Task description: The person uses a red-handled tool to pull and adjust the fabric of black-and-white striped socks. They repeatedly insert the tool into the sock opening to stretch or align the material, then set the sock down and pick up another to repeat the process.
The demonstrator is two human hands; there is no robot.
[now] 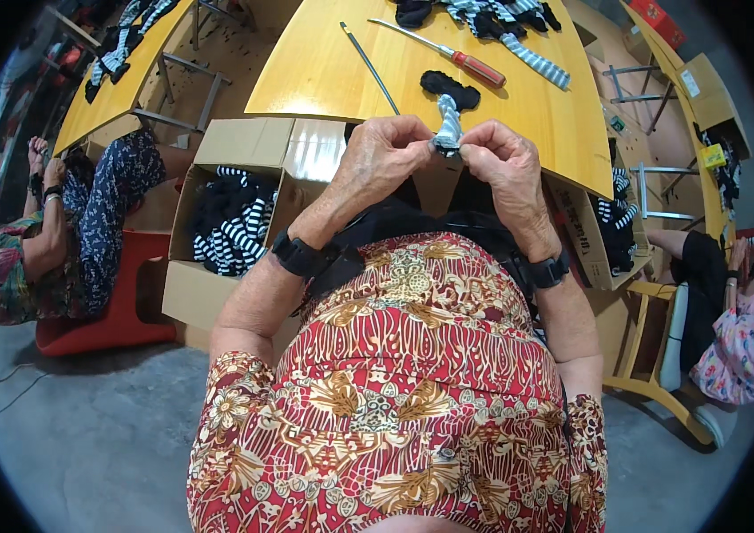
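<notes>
Yellow wooden table (537, 115) | our left hand (386, 158), right hand (506, 164) pinch striped grey-and-black cloth (449, 115) | loose pinching could drop it

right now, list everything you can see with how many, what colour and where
Main table: 1, yellow, ahead
Striped fabric piece: 1, pale-striped with black, held at the near edge
Red-handled tool: 1, red with metal shaft, on the table
Thin rod: 1, dark, left of that tool
Fabric pile: 1, striped and black, far end
Near cardboard boxes: 2, brown, left and right
Boxed fabric: too heaped to count, black and white, inside both
Side tables: 2, yellow, left and right
Chairs: 2, red left, wooden right
Co-workers: 2, patterned tops, left and right
Wristbands: 2, black, both wrists
Left hand: 1, bare, pinching the piece
Right hand: 1, bare, likewise
</notes>
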